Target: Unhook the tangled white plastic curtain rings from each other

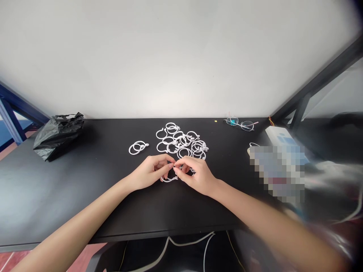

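Observation:
My left hand [151,172] and my right hand [195,173] meet over the middle of the desk, thumbs and forefingers pinched together tip to tip. Something very small seems to be between the fingertips, too small to name. Just below the pinch shows the lower arc of a white plastic ring [169,180]; whether it is held or lies on the desk I cannot tell. Right behind my hands lies a loose pile of several white rings [181,141] with small knobbed ends. Farther left, a pair of overlapping white rings [138,147] lies apart from the pile.
A black plastic bag [59,134] sits at the left of the black desk [113,211]. Wire-rimmed glasses [240,123] lie near the wall at the back right. On the right are a white and blue box [279,136], a blurred-out item and clear plastic wrapping [331,175].

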A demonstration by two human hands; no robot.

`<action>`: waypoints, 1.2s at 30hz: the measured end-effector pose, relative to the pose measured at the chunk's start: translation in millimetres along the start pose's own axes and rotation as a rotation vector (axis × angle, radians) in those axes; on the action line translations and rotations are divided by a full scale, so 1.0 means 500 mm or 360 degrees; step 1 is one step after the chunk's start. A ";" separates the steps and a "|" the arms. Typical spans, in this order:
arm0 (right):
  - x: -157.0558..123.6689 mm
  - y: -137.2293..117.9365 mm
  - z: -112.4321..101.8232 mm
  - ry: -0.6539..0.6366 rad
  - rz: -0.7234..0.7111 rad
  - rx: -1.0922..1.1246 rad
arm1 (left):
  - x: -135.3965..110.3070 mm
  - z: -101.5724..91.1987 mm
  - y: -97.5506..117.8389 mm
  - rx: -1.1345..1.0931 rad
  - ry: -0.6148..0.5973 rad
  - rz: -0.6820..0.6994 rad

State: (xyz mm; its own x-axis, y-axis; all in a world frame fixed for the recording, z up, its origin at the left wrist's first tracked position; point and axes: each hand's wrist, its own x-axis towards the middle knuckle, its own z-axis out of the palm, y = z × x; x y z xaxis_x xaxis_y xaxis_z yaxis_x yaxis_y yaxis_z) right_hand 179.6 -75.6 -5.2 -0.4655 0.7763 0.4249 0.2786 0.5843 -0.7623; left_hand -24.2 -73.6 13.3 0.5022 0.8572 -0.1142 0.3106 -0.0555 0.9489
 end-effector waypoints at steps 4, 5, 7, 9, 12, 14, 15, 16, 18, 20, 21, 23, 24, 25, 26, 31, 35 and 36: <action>-0.001 0.000 0.000 -0.0003 -0.0009 -0.0015 | 0.000 -0.002 -0.004 -0.0015 0.0009 0.0019; -0.001 0.001 0.000 -0.0002 -0.0013 -0.0019 | 0.000 -0.002 -0.005 -0.0031 0.0008 0.0019; -0.001 0.001 0.000 -0.0002 -0.0020 -0.0021 | 0.000 -0.002 -0.007 -0.0081 0.0003 0.0020; -0.001 0.001 0.000 -0.0008 -0.0021 -0.0023 | 0.001 -0.002 -0.008 -0.0137 0.0000 0.0031; -0.001 0.001 0.000 -0.0010 -0.0019 -0.0023 | 0.004 -0.003 -0.009 -0.0223 0.0010 0.0048; -0.001 0.000 -0.001 -0.0008 -0.0021 -0.0023 | 0.005 -0.005 -0.010 -0.0288 0.0016 0.0048; -0.001 0.000 -0.001 -0.0007 -0.0022 -0.0020 | 0.006 -0.006 -0.011 -0.0318 0.0022 0.0043; -0.002 0.001 -0.001 -0.0006 -0.0024 -0.0016 | 0.006 -0.008 -0.011 -0.0344 0.0029 0.0033; -0.002 0.002 0.000 0.0001 -0.0032 -0.0009 | 0.005 -0.010 -0.011 -0.0382 0.0043 0.0005; -0.003 0.003 0.000 0.0008 -0.0049 -0.0010 | 0.004 -0.012 -0.010 -0.0412 0.0055 -0.0020; -0.003 0.004 0.000 0.0010 -0.0055 -0.0011 | 0.003 -0.012 -0.009 -0.0428 0.0056 -0.0027; -0.004 0.005 0.000 0.0019 -0.0063 -0.0011 | 0.003 -0.013 -0.008 -0.0459 0.0061 -0.0029; -0.004 0.005 0.000 0.0023 -0.0063 -0.0012 | 0.003 -0.013 -0.008 -0.0475 0.0062 -0.0027; -0.004 0.004 0.000 0.0028 -0.0065 -0.0012 | 0.004 -0.012 -0.007 -0.0491 0.0060 -0.0026; -0.004 0.004 0.000 0.0031 -0.0067 -0.0013 | 0.004 -0.012 -0.007 -0.0507 0.0059 -0.0027; -0.005 0.005 0.002 0.0047 -0.0082 -0.0031 | 0.004 -0.010 -0.005 -0.0567 0.0056 -0.0068; -0.006 0.008 0.004 0.0059 -0.0099 -0.0033 | 0.003 -0.009 -0.003 -0.0595 0.0054 -0.0087; -0.006 0.008 0.004 0.0061 -0.0102 -0.0033 | 0.003 -0.010 -0.002 -0.0607 0.0050 -0.0089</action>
State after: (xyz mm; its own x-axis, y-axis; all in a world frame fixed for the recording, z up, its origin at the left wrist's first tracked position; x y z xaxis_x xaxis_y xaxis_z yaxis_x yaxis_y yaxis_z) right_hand 180.4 -75.8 -10.5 -0.4503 0.7455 0.4913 0.2666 0.6374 -0.7229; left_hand -27.5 -69.8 13.6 0.4660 0.8692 -0.1655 0.0114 0.1811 0.9834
